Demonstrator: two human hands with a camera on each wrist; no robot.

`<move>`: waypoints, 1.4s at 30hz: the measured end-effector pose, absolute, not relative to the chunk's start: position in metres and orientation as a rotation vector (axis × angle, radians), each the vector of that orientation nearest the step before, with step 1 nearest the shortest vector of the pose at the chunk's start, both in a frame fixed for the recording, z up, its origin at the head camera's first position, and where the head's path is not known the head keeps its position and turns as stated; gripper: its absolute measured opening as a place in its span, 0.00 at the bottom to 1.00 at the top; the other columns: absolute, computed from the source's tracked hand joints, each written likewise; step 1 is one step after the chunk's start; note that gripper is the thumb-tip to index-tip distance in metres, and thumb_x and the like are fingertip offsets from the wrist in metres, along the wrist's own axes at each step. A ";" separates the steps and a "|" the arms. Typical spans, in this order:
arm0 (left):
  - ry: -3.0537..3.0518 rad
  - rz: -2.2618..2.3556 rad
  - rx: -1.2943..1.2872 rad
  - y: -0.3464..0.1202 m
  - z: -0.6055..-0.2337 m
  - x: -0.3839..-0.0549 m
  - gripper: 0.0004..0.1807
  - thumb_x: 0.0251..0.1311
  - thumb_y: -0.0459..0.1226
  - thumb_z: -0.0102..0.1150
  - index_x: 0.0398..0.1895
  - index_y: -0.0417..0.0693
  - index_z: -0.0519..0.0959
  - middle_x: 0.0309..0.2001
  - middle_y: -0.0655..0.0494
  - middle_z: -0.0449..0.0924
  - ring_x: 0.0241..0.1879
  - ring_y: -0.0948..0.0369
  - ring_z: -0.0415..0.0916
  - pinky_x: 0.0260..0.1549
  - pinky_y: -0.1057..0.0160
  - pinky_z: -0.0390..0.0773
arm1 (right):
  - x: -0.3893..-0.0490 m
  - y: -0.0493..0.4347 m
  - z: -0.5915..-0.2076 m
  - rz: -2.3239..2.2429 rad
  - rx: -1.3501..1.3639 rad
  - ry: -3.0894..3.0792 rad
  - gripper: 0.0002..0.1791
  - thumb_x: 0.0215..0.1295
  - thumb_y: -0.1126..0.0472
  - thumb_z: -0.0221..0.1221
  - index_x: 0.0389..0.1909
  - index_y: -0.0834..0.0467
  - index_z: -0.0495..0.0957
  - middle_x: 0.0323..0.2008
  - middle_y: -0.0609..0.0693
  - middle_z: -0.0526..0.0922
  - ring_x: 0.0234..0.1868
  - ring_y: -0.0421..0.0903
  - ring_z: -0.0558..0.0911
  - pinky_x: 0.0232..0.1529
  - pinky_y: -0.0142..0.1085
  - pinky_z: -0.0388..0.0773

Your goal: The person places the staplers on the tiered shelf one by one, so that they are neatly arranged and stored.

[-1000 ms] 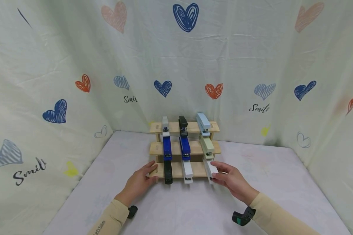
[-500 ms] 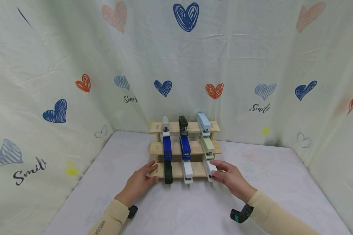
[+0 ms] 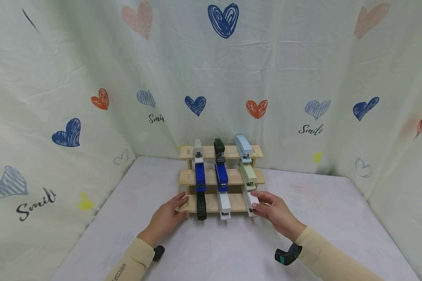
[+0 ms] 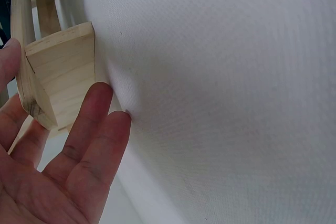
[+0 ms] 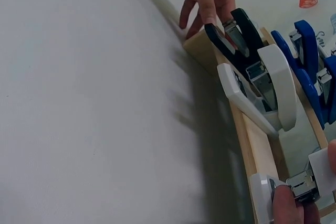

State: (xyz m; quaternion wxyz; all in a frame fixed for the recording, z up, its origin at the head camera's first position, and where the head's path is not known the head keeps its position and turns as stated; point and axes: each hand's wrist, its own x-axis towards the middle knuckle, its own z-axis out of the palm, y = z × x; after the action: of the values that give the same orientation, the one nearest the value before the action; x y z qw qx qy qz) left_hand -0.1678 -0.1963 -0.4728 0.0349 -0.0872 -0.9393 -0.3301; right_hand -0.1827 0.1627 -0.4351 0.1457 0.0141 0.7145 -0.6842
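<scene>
A three-step wooden rack (image 3: 211,202) bears staplers in three columns. My right hand (image 3: 279,214) pinches the white stapler (image 3: 249,201) at the right of the lowest step. In the right wrist view, fingers (image 5: 286,205) and thumb are on that white stapler, whose front extends past the board's edge. My left hand (image 3: 166,217) holds the left end of the lowest step, its thumb and index finger at the board's edge. The left wrist view shows two outer fingers (image 4: 97,108) reaching below the board. Beside the left hand lies a black stapler (image 3: 201,205); a second white stapler (image 3: 224,203) sits mid-step.
On the middle step are two blue staplers (image 3: 200,177) and a pale green one (image 3: 247,173). Up top sit a grey-white stapler (image 3: 198,149), a black one (image 3: 219,149) and a light blue one (image 3: 244,147). A heart-printed curtain (image 3: 285,70) hangs behind the white table (image 3: 313,210).
My right hand has shifted slightly left and back with the white stapler, which now lies a little straighter and deeper on the step. The left hand stays in place.
</scene>
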 end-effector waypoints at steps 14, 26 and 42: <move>-2.889 -1.017 -0.269 -0.196 -0.473 -0.168 0.29 0.63 0.41 0.68 0.67 0.47 0.75 0.72 0.55 0.66 0.50 0.56 0.80 0.45 0.53 0.80 | -0.184 0.164 -0.434 -1.952 0.036 2.064 0.25 0.70 0.67 0.60 0.67 0.60 0.72 0.70 0.62 0.62 0.61 0.55 0.75 0.56 0.46 0.76; -2.886 -1.024 -0.263 -0.196 -0.472 -0.167 0.29 0.62 0.40 0.68 0.67 0.47 0.75 0.72 0.55 0.66 0.52 0.54 0.80 0.45 0.53 0.79 | -0.185 0.164 -0.436 -1.960 0.033 2.048 0.26 0.69 0.67 0.61 0.67 0.60 0.71 0.71 0.62 0.61 0.65 0.58 0.71 0.57 0.47 0.75; -2.879 -1.021 -0.278 -0.197 -0.474 -0.169 0.29 0.62 0.41 0.69 0.67 0.46 0.75 0.72 0.53 0.66 0.54 0.54 0.79 0.46 0.52 0.79 | -0.185 0.164 -0.435 -1.945 0.025 2.066 0.26 0.70 0.66 0.60 0.68 0.60 0.71 0.71 0.62 0.61 0.67 0.59 0.69 0.55 0.46 0.76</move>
State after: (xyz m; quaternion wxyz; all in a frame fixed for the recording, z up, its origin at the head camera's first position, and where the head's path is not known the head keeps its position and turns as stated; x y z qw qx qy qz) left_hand -0.1692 -0.1972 -0.4739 0.0372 -0.0906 -0.9380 -0.3327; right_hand -0.1846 0.1644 -0.4348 0.1513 0.0089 0.7196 -0.6776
